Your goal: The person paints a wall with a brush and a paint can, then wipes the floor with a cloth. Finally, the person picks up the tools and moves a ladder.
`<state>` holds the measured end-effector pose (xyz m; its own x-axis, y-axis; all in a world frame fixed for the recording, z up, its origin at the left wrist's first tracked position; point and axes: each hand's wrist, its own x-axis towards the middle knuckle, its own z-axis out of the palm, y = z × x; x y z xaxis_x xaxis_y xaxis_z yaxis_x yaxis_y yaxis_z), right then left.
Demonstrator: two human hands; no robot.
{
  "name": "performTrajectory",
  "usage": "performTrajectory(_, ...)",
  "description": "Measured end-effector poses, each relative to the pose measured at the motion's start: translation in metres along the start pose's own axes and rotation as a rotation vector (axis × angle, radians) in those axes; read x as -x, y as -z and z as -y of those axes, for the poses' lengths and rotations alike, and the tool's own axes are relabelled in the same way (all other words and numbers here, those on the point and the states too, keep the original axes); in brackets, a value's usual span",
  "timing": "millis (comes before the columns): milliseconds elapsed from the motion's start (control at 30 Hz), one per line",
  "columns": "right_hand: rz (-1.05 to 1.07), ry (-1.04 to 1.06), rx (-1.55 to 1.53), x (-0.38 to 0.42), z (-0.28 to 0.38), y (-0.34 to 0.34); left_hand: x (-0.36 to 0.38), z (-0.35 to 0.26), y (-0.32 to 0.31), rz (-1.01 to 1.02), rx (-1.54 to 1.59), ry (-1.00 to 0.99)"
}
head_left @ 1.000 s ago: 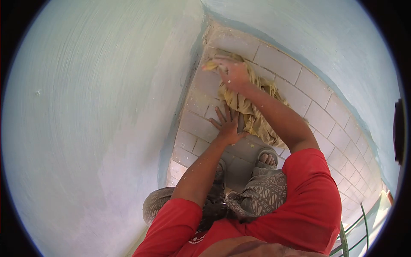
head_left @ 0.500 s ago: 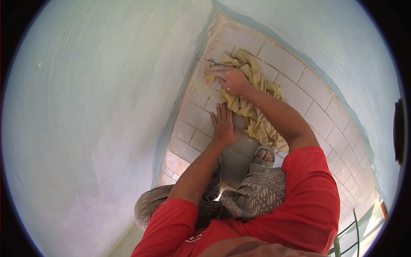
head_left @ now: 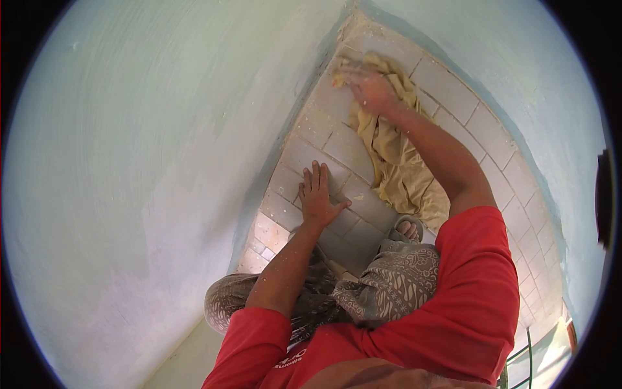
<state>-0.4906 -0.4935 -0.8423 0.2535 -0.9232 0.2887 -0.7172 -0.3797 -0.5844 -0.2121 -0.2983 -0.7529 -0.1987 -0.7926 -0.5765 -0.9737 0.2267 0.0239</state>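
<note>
Flat on the tiled floor (head_left: 303,155), my left hand (head_left: 319,202) is open with its fingers spread and nothing in it. My right hand (head_left: 377,93) grips the upper end of a crumpled yellowish-tan cloth (head_left: 395,146) and presses it against the tiles near the far corner. Motion blurs the fingers of this hand, and a yellow bit of the cloth shows at their tips. The rest of the cloth trails back under my right forearm towards my sandaled foot (head_left: 408,229).
A pale green-blue painted wall (head_left: 149,162) rises close on the left. Another wall (head_left: 505,71) runs along the right, meeting it at the far corner. White specks dot the tiles. Thin green metal bars (head_left: 529,353) stand at the lower right.
My right hand has moved forward towards the corner, drawing the cloth's upper end along. My left hand has shifted slightly left and back, away from the cloth. The view has also shifted somewhat.
</note>
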Motion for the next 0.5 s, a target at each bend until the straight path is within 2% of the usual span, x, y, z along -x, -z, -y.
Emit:
performTrajectory(67,-0.217,-0.279,0.02,-0.016,-0.048,0.033,0.002,-0.001,-0.003,-0.1,0.003,-0.022)
performTrajectory(133,-0.349,-0.338,0.349,-0.015,-0.066,0.029,0.004,-0.003,-0.001,-0.087,-0.014,-0.018)
performTrajectory(167,-0.349,-0.346,0.35,-0.012,-0.064,0.02,0.003,-0.002,0.001,-0.097,-0.03,-0.016)
performTrajectory(233,0.017,-0.31,0.48,-0.021,-0.025,0.008,0.003,-0.005,0.006,-0.097,-0.035,-0.015)
performTrajectory(300,0.117,-0.139,0.533,-0.018,0.012,-0.024,0.002,-0.004,0.001,-0.113,-0.022,-0.023)
performTrajectory(433,-0.062,-0.005,0.152,0.023,0.099,-0.07,-0.003,-0.015,0.001,-0.112,0.008,-0.009)
performTrajectory(500,-0.014,0.08,0.02,0.048,0.133,-0.092,-0.002,-0.013,-0.009,-0.147,0.046,-0.03)
